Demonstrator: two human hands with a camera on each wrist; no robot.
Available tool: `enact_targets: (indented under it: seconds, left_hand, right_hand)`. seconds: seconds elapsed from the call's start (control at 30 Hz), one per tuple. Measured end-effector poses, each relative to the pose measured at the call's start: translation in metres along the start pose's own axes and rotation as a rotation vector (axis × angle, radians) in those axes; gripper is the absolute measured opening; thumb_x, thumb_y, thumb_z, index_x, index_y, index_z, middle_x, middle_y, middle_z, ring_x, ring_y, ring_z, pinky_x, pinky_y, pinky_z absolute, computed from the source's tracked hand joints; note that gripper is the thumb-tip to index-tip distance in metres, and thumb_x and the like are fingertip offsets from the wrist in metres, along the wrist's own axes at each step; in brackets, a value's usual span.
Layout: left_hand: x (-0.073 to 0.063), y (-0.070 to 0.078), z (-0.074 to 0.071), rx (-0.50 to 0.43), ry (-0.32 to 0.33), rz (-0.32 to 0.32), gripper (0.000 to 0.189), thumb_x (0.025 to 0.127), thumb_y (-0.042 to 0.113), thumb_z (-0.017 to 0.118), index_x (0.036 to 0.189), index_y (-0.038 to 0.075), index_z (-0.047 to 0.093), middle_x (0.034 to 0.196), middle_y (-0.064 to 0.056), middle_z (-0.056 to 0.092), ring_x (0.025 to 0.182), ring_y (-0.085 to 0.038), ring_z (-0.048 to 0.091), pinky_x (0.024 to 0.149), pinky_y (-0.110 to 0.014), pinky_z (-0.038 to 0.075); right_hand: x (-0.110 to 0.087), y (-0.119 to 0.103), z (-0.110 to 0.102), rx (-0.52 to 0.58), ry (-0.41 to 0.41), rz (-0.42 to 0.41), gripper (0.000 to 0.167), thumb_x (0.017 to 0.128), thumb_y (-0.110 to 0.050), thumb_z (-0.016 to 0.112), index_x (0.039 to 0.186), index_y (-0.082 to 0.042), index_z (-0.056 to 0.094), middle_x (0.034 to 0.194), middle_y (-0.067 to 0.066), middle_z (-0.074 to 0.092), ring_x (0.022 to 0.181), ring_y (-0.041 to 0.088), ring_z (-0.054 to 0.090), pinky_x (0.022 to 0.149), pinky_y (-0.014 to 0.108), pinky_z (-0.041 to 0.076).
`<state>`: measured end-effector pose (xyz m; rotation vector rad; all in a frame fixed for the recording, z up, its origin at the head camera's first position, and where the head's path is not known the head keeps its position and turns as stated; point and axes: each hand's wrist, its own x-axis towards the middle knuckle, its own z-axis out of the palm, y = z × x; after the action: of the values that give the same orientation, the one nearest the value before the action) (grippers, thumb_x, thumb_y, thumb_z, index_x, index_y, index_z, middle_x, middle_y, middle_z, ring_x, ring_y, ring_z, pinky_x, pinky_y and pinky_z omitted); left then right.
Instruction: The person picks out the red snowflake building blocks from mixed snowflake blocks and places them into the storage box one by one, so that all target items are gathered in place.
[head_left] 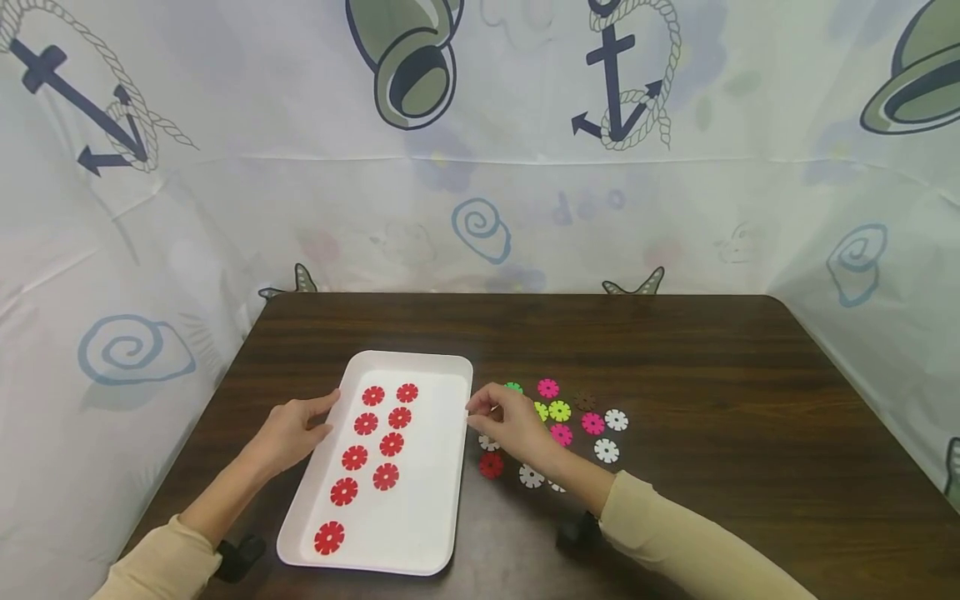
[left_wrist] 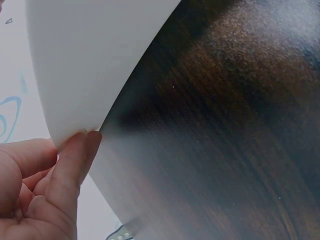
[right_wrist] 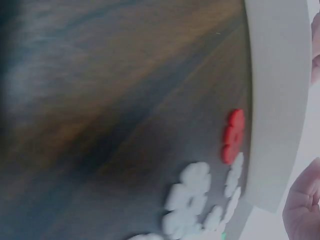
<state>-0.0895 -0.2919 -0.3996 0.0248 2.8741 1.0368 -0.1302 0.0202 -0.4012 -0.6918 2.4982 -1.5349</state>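
Observation:
A white tray point(head_left: 431, 500) lies lengthwise on the table, and several red notched discs point(head_left: 356, 457) form two columns inside it. The left hand point(head_left: 288, 433) pinches the tray's left rim; in the left wrist view its thumb and fingers point(left_wrist: 70, 160) meet at the tray's edge. On the other side, the right hand point(head_left: 513, 425) has its thumb and bent index finger at the right rim, gripping it there. Under and beyond that hand lie loose discs: white point(head_left: 607, 451), pink point(head_left: 592, 423), yellow-green point(head_left: 559, 411), and one red disc point(head_left: 491, 465).
A brown disc point(head_left: 585, 402) and a partly covered green disc point(head_left: 513, 387) lie among the loose ones. The dark wooden table point(head_left: 712, 375) reaches back to a white printed curtain point(head_left: 525, 225).

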Motion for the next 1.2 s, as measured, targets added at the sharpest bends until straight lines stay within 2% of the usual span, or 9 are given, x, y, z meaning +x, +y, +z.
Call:
enact_targets:
  seconds: [0.23,0.5,0.7,0.83,1.2]
  left_hand:
    - [-0.001,0.0,0.0,-0.001,-0.002,-0.008,0.059,0.086,0.001,0.063,0.139,-0.005,0.038,0.13,-0.033,0.048,0.095,-0.043,0.065,0.07,-0.043,0.058]
    - [0.0,0.0,0.0,-0.003,-0.007,-0.018,0.06,0.087,0.003,0.064,0.14,-0.005,0.038,0.13,-0.033,0.049,0.095,-0.043,0.065,0.07,-0.043,0.058]
    - [0.001,-0.001,-0.001,0.028,-0.003,0.004,0.058,0.086,0.001,0.064,0.138,-0.006,0.04,0.13,-0.034,0.047,0.097,-0.045,0.064,0.071,-0.045,0.058]
    - [0.0,0.0,0.0,0.024,-0.001,-0.003,0.058,0.086,0.001,0.064,0.138,-0.005,0.04,0.131,-0.034,0.047,0.098,-0.046,0.063,0.072,-0.045,0.058]
    - [0.0,0.0,0.0,0.022,0.0,-0.015,0.058,0.086,0.001,0.063,0.139,-0.005,0.039,0.131,-0.033,0.048,0.098,-0.045,0.063,0.072,-0.044,0.058]
  right_hand:
    - [-0.008,0.012,-0.004,-0.043,-0.024,-0.004,0.011,0.082,-0.002,0.068,0.092,-0.001,0.065,0.076,0.003,0.058,0.065,0.011,0.052,0.054,0.017,0.047]
    - [-0.014,0.021,-0.006,-0.067,-0.09,0.036,0.014,0.081,-0.003,0.069,0.094,0.001,0.066,0.075,0.003,0.057,0.063,0.011,0.05,0.051,0.018,0.046]
    - [-0.016,0.028,-0.005,-0.104,-0.162,-0.006,0.013,0.078,0.001,0.072,0.09,0.002,0.066,0.072,0.004,0.059,0.059,0.006,0.05,0.049,0.017,0.047]
    - [-0.018,0.03,-0.004,-0.133,-0.209,-0.031,0.017,0.075,0.001,0.074,0.09,0.002,0.067,0.075,0.006,0.062,0.06,0.006,0.052,0.051,0.017,0.047]
    - [-0.018,0.032,-0.003,-0.211,-0.245,-0.075,0.023,0.071,-0.003,0.079,0.091,0.0,0.066,0.077,0.009,0.059,0.064,0.008,0.051,0.056,0.018,0.046]
